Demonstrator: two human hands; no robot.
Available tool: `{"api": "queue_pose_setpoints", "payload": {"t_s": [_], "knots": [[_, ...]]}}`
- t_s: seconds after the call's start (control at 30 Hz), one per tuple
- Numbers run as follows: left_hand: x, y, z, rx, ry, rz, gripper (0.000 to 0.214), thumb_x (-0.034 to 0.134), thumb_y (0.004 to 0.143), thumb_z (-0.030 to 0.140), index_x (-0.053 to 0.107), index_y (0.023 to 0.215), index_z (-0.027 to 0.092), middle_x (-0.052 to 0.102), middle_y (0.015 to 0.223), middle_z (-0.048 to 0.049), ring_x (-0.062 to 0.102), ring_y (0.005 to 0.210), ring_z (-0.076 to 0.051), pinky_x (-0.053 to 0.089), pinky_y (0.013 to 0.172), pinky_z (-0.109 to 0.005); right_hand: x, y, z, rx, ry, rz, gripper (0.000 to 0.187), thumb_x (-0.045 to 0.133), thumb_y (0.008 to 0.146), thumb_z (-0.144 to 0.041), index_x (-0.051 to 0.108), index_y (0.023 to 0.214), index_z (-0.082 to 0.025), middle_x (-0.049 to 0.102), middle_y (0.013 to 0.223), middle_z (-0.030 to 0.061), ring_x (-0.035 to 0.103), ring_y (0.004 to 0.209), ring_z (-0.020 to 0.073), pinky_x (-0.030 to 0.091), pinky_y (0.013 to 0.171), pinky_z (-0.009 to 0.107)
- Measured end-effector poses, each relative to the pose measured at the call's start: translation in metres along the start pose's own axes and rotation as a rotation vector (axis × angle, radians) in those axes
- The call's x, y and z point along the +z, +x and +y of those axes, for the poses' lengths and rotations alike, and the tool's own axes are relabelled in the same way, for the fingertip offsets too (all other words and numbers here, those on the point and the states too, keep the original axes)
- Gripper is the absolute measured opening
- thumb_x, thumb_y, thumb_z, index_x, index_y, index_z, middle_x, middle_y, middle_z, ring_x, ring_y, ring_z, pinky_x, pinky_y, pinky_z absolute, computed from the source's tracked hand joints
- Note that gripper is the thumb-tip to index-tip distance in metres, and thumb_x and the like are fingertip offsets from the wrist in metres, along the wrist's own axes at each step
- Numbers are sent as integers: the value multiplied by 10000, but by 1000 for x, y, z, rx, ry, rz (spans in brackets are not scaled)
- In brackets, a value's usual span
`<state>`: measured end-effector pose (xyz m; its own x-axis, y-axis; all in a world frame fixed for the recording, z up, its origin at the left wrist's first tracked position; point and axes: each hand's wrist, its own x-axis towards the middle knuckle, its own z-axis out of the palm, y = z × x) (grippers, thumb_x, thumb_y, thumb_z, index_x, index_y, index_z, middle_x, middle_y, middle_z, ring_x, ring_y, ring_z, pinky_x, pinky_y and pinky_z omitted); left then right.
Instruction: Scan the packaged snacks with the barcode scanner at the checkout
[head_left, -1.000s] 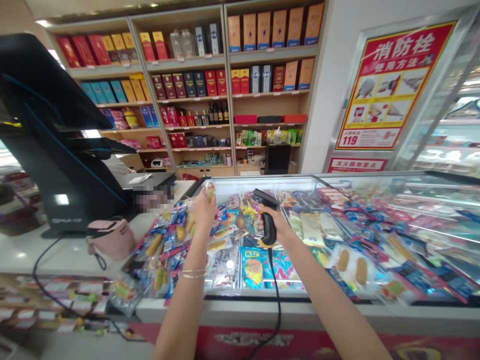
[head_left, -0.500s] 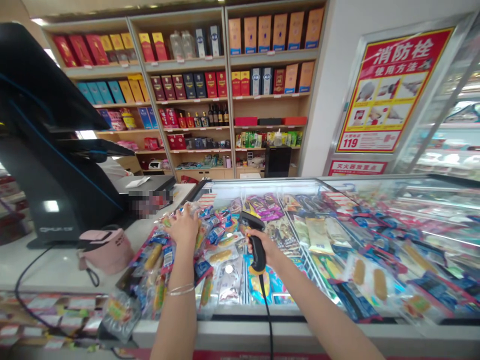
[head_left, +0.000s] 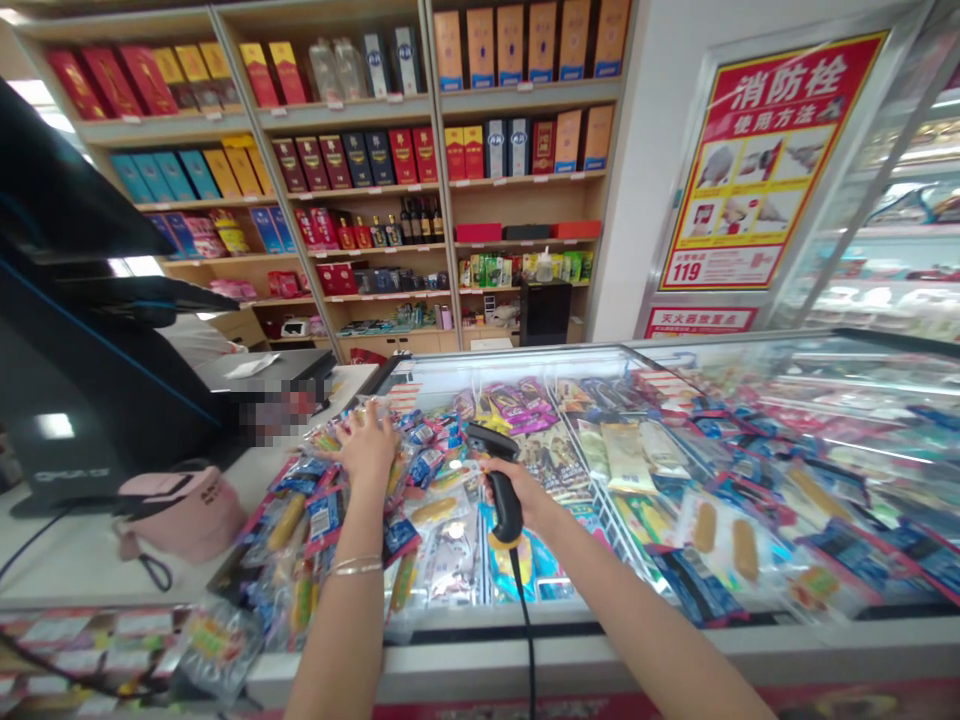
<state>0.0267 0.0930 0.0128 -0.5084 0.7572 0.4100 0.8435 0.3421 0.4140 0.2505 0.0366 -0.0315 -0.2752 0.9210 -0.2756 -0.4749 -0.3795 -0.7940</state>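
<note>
My left hand (head_left: 367,447) lies with fingers spread on a heap of snack packets (head_left: 352,520) piled on the glass lid of a chest freezer (head_left: 585,620). A thin bracelet circles that wrist. My right hand (head_left: 517,490) grips a black barcode scanner (head_left: 499,480) by its handle, its head pointing left toward the packets. The scanner's cable hangs down over the freezer's front edge.
A black till terminal (head_left: 82,340) stands on the white counter at the left, with a pink cap (head_left: 180,510) beside it. Shelves of boxed goods (head_left: 420,150) fill the back wall. A red fire-hydrant poster (head_left: 765,170) hangs on the right. Frozen goods show under the freezer glass (head_left: 750,480).
My left hand came down from holding a packet in the air and now rests flat on the heap. My right hand with the scanner moved left and lower.
</note>
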Motion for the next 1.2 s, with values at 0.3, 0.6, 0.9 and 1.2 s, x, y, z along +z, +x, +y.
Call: {"api": "queue_pose_setpoints", "payload": {"t_s": [0.3,0.6,0.9,1.2], "knots": [[-8,-4,-10,76,54,191,497,319,931,409,614,1238,151,571,1333,-159,448,1269,-340,222,1083,-625,-3,2,1,-27,4,12,141,700,675,-250,620,662,-136,573,510,-15,466,405,73,399,422,194],[-19,-8,-15,67,85,246,484,312,923,375,662,1138,118,651,1178,-163,517,1169,-311,271,1075,-543,-5,4,3,-32,9,41,88,664,697,-208,623,696,-130,590,502,-3,474,398,78,393,404,184],[-34,-3,-10,6,53,237,459,351,916,369,659,1120,97,658,1113,-199,563,1090,-329,365,974,-537,4,-4,-13,-19,17,15,113,692,694,-202,608,667,-130,583,501,-4,479,393,80,398,400,193],[-61,-17,60,229,-46,235,465,360,910,364,646,1150,87,651,1146,-196,564,1074,-333,407,933,-453,-20,-61,-107,-239,11,63,145,667,742,-194,587,630,-147,565,490,-16,482,400,75,413,410,179]]}}
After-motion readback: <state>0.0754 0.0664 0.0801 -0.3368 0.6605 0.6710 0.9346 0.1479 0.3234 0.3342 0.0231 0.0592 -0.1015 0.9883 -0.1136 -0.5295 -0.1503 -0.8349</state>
